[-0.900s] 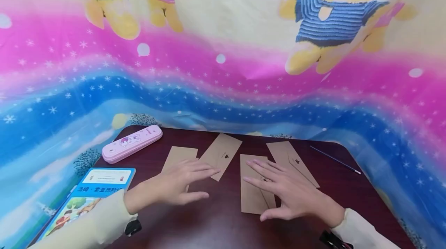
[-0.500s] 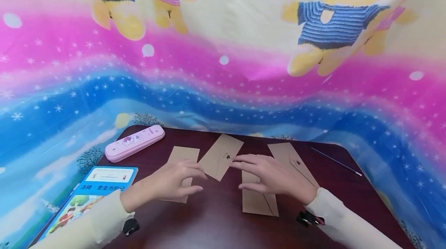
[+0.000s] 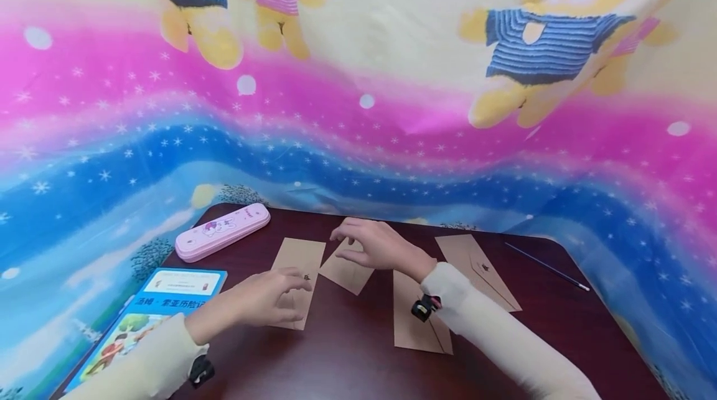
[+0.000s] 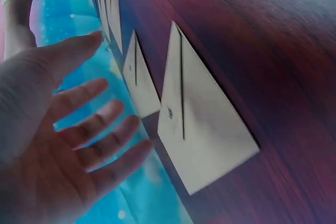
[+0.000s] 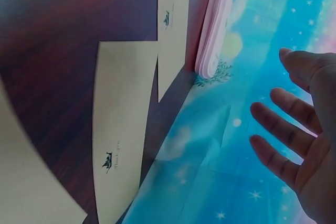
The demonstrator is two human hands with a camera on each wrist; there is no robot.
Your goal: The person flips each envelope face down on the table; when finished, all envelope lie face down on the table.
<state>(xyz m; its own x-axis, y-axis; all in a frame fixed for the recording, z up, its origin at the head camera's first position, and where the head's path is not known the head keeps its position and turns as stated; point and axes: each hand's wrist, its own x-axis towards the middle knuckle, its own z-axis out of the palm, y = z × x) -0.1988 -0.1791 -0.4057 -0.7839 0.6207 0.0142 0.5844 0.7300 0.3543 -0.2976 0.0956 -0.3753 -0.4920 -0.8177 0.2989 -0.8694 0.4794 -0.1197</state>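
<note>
Several brown paper envelopes with a small dark print lie on the dark red-brown table. In the head view, my left hand hovers over the leftmost envelope, fingers loosely bent and holding nothing. My right hand reaches across above the tilted second envelope and hides its upper part. Under my right forearm lies a third envelope, partly covered by the sleeve. Another envelope slants to the right of it. Both wrist views show spread, empty fingers, with the left hand's envelope lying beyond its fingertips.
A pink pencil case with a rabbit print lies at the back left of the table. Nearer on the left is a blue book. A thin dark pencil lies at right. A patterned curtain hangs behind.
My right hand has moved left and away from me, from above the third envelope to above the second. The left hand has drawn back slightly, uncovering more of the leftmost envelope.
</note>
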